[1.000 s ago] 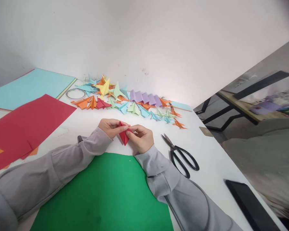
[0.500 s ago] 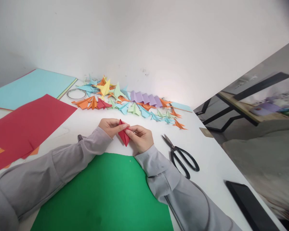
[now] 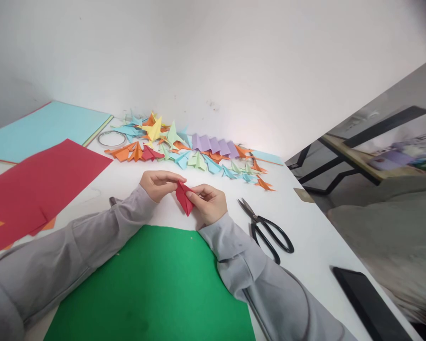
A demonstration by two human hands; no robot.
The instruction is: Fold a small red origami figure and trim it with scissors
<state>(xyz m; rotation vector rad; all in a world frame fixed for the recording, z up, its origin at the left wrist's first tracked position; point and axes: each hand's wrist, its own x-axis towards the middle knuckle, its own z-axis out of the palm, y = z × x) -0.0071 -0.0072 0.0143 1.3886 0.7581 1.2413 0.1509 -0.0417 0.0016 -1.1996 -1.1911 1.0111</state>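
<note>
A small piece of folded red paper (image 3: pixel 185 199), diamond-shaped with a point at the bottom, is held up just above the table. My right hand (image 3: pixel 210 202) pinches its right side between thumb and fingers. At its upper left is my left hand (image 3: pixel 158 184), fingers stretched out and the tips at the paper's top edge; whether they press on it is hard to see. A green sheet (image 3: pixel 152 284) lies under my forearms, and black-handled scissors (image 3: pixel 266 229) rest to the right of my right hand.
Folded paper figures (image 3: pixel 199 158) in several colours line the wall. Large red sheets (image 3: pixel 53 175) and light blue sheets (image 3: pixel 49 128) lie at the left, near a wire ring (image 3: pixel 111 139). A black phone-like device (image 3: pixel 369 298) sits by the table's right edge.
My left hand has loosened its pinch and drawn slightly left, its fingers straightening. The red paper's left side now shows more, while my right hand keeps its grip.
</note>
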